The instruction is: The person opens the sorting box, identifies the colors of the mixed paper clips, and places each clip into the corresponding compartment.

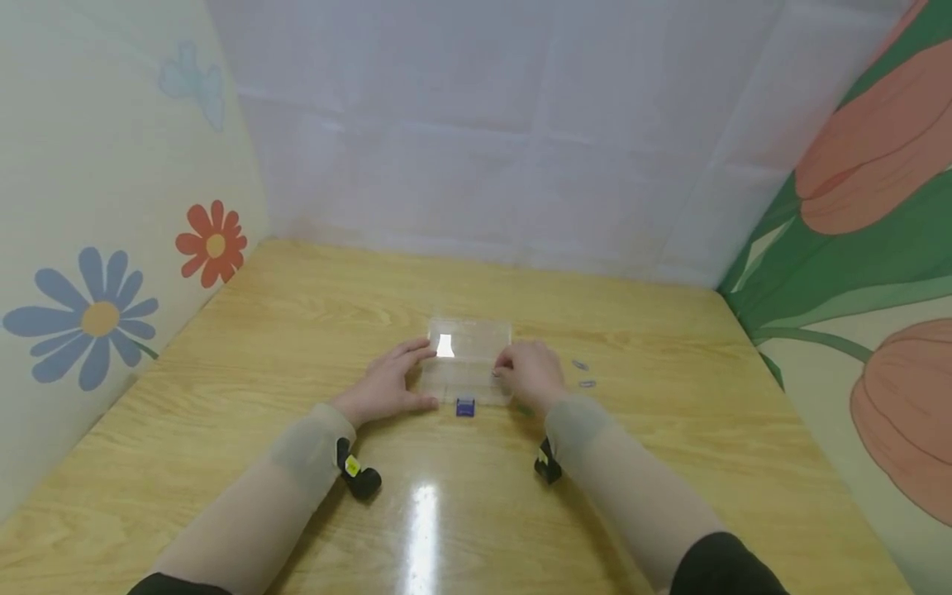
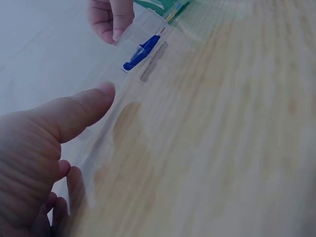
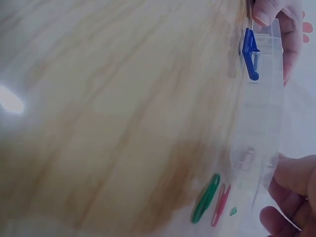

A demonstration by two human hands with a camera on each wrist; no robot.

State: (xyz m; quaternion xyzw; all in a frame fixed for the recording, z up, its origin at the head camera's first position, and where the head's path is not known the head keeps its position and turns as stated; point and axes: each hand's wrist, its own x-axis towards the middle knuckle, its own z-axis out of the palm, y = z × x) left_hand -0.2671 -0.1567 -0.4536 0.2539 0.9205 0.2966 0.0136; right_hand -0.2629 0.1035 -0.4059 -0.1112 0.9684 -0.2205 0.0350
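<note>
**A:** The clear plastic box (image 1: 468, 364) sits at the centre of the head view, on the wooden table (image 1: 297, 330), and we have both hands on its ends. Our left hand (image 1: 387, 384) is at its left end, fingers straight along the far side and the thumb along the near edge.

**B:** In the left wrist view our thumb (image 2: 79, 111) lies nearly straight beside the box wall; we cannot tell whether it actually presses the plastic. Our right hand (image 1: 530, 373) is at the right end, fingers curled over the box's edge, pinching it.

**A:** Agreed. Working outward: a blue binder clip (image 1: 464, 406) is touching the box's near edge, below centre of the frame.

**B:** In the right wrist view, lower right, a green paper clip (image 3: 206, 198) and a pink paper clip (image 3: 219, 203) lie side by side on the table just beside the box.

**A:** Two silvery paper clips (image 1: 583, 374) lie right of our right hand. Flowered walls (image 1: 97, 318) close in both sides.
</note>
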